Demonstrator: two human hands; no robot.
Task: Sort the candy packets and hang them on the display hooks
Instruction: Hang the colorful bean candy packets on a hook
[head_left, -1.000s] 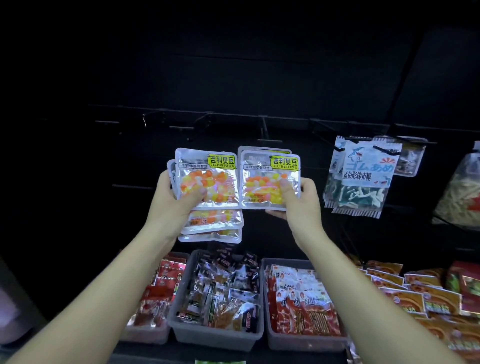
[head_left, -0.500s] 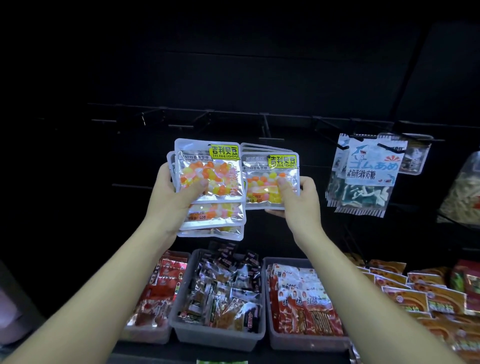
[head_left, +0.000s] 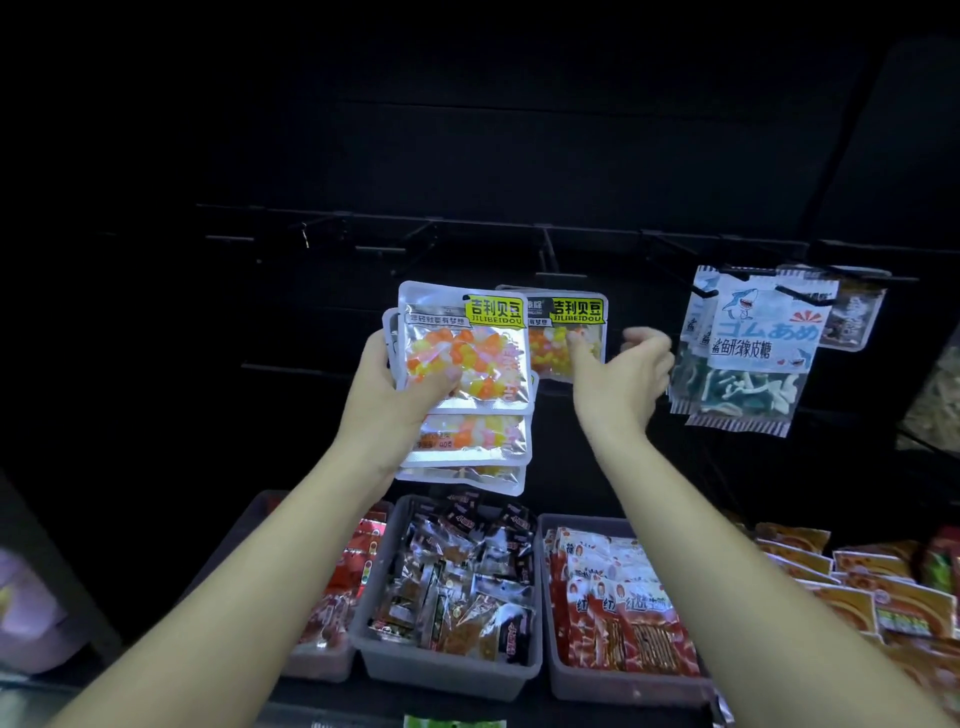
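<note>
Right-hand jelly-bean packets (head_left: 571, 317) have slid left and now sit tucked behind the front packet of the left stack; they were side by side a moment ago. Right hand (head_left: 623, 384) has shifted right, centre-right of the frame. It is motion-blurred. Its thumb lies on the front of those packets, and its fingers (head_left: 647, 340) are curled just off their right edge. Cannot tell if it grips or only touches.

Left hand (head_left: 395, 395), centre of the frame, is clamped on the fanned stack of jelly-bean packets (head_left: 467, 358), thumb across the front and fingers behind. Lower packets poke out below.

Display hooks (head_left: 545, 249) run along a dark rail just above the packets. Those over the stack are bare, and no jelly-bean packet is on a hook.

Shark gummy packets (head_left: 748, 364) hang on hooks at the right, near the right hand but apart from it.

Lower frame:
- Grey bin (head_left: 441, 670) holds dark, mixed snack sachets.
- Second grey bin (head_left: 613, 691), just right of it, holds red-and-white packs.
- Red packs (head_left: 332, 613) fill a bin at the left.
- Orange-red packets (head_left: 857, 582) lie in rows at the lower right.
</note>
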